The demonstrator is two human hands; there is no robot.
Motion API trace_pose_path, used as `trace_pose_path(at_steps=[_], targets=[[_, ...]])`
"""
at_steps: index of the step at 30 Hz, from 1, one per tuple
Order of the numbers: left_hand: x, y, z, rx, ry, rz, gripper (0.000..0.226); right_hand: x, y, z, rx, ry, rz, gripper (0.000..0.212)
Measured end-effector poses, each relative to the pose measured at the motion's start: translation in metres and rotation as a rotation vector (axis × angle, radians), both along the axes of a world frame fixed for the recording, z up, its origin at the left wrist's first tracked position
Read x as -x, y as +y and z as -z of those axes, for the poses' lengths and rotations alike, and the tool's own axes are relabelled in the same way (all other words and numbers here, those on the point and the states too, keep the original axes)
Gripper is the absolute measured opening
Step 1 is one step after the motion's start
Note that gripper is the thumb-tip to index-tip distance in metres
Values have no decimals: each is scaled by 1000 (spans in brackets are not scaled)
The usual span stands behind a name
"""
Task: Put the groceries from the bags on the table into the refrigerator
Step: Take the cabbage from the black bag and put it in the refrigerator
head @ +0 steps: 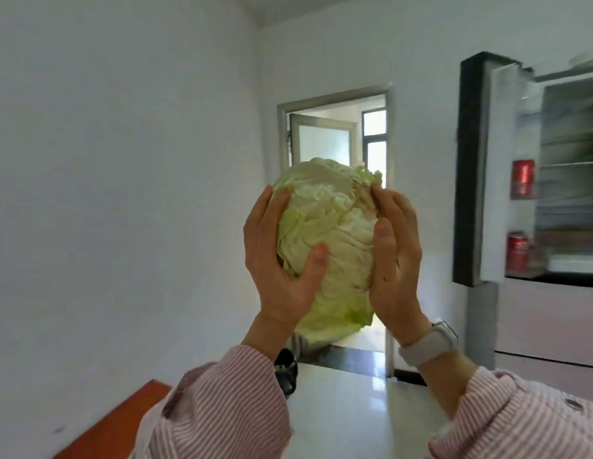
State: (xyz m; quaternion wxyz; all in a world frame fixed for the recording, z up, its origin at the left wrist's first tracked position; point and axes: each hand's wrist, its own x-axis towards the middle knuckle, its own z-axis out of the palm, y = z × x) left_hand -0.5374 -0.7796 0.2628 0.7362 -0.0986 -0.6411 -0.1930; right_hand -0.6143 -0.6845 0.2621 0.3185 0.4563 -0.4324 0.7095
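cabbage (pixel 324 246) held up in mid-air, cupped between both palms, likely because it is too bulky for one | left hand (pixel 281 256) and right hand (pixel 396 256) fingers wrapped round its sides | refrigerator (pixel 533 167) stands open to the right, red cans (pixel 517 251) in door.

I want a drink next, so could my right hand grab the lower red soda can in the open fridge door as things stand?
Probably not yet. The right hand and left hand are both holding the pale green round cabbage, and the lower red soda can sits off to the right in the door shelf.
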Motion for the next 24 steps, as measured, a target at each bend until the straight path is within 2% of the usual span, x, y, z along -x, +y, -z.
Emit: trace_pose_path(at_steps=[3, 8, 15, 18, 24], targets=[[79, 60, -2, 8, -6, 200, 66, 60, 70, 0, 11, -31, 166, 60], [205, 148, 6, 38, -19, 467, 63, 150, 175, 10, -9, -99, 436, 45], [384, 256, 18, -12, -16, 791, 63, 302, 282, 19, -52, -79, 702, 54], [464, 284, 10, -62, -32, 874, 63, 369, 311, 6, -94, -83, 743, 52], [592, 337, 7, -65, -55, 879, 63, 491, 362, 4, -97, -102, 784, 47]])
